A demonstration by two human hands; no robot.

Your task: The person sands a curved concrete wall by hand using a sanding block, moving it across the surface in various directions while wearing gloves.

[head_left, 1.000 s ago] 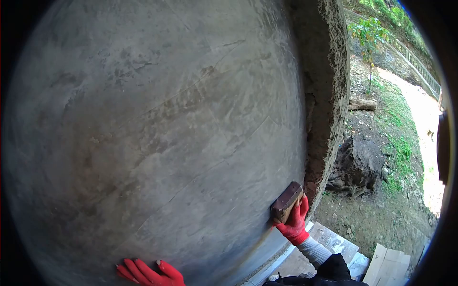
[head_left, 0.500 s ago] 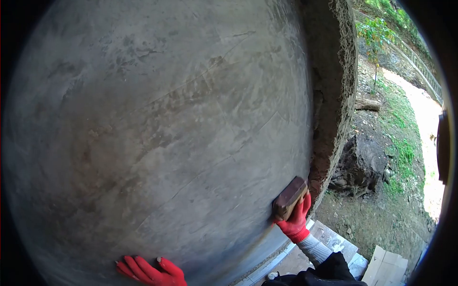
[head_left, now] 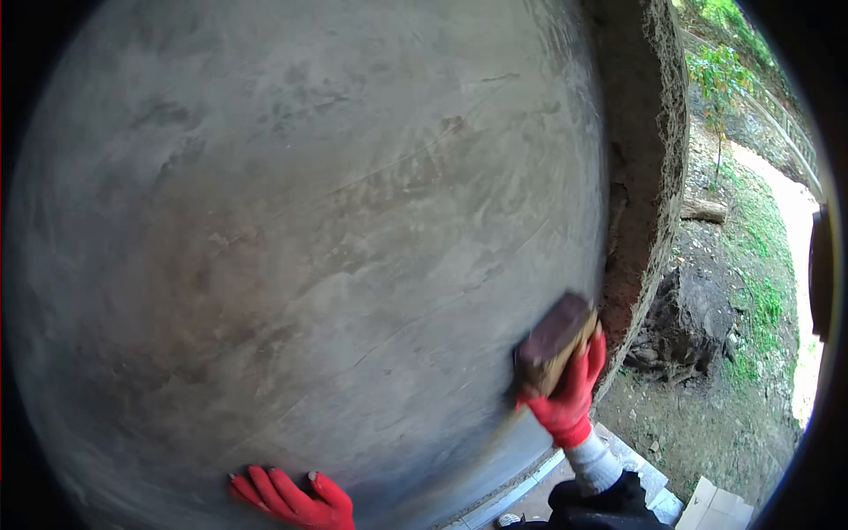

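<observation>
A smooth grey plastered wall (head_left: 380, 265) fills most of the view, with faint lines and darker patches across it. Near its right edge, my right hand (head_left: 570, 397) in a red glove grips a sanding block (head_left: 555, 340), dark brown on its outer face and tan along the side. The block lies tilted against the wall and is slightly blurred; its underside is hidden. At the bottom, my left hand (head_left: 296, 502), also red-gloved, rests on the wall with its fingers spread and nothing in it.
A rough, unfinished wall edge (head_left: 658, 177) runs down the right side. Beyond it are a dark stump (head_left: 685, 327), a log (head_left: 704, 210), a small tree (head_left: 720, 84) and grassy ground. Flat pale boards or cardboard (head_left: 714, 508) lie at the lower right.
My right hand has moved the sanding block up and slightly right along the wall. The view has shifted a little; my left hand stays flat, appearing slightly further right.
</observation>
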